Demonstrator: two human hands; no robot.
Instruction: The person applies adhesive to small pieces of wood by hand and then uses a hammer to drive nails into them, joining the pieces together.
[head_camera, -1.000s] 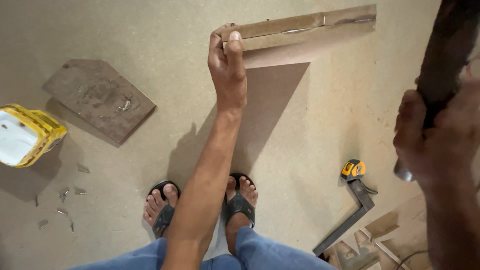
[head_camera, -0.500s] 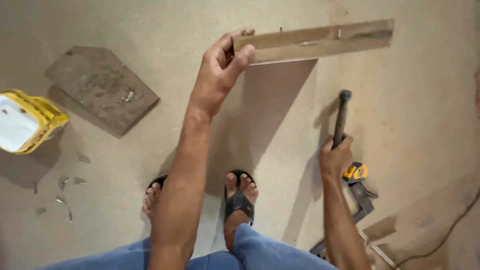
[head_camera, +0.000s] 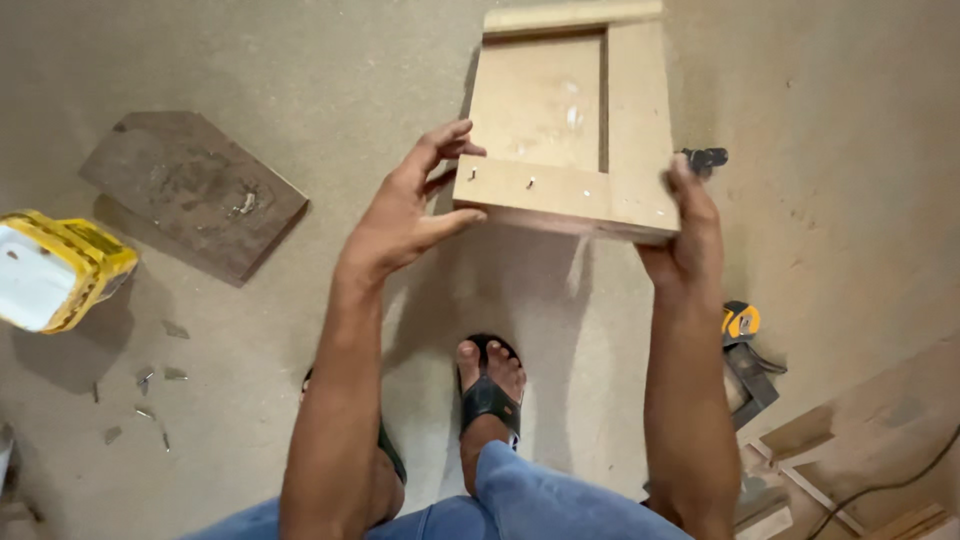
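One wooden panel frame (head_camera: 565, 120): flat board with raised strips along the near, right and far edges, held up in the air ahead of the body, above the floor, face toward the camera. Long axis running away from the body, near edge lowest in the head view. Two small nail or screw marks visible in the near strip.

Left hand (head_camera: 405, 215): fingers spread, thumb pressed under the near left corner, fingertips touching the left edge; a light pinch, not a full wrap. Right hand (head_camera: 685, 225): closed on the near right corner, fingers wrapped behind. Hands apart, one at each near corner, both equally near the frame. Dark hammer head (head_camera: 705, 158) showing just above the right hand; whether gripped by that hand, cannot tell.

Below: two feet, the clearly visible one in a black sandal (head_camera: 490, 395). Left on the floor: one dark worn board (head_camera: 195, 190), one yellow-and-white container (head_camera: 55, 270), several small scattered fragments (head_camera: 150, 385). Right: one yellow tape measure (head_camera: 740, 322) beside one metal square (head_camera: 755, 375), offcuts of wood (head_camera: 830, 450), one dark cable (head_camera: 890, 485).
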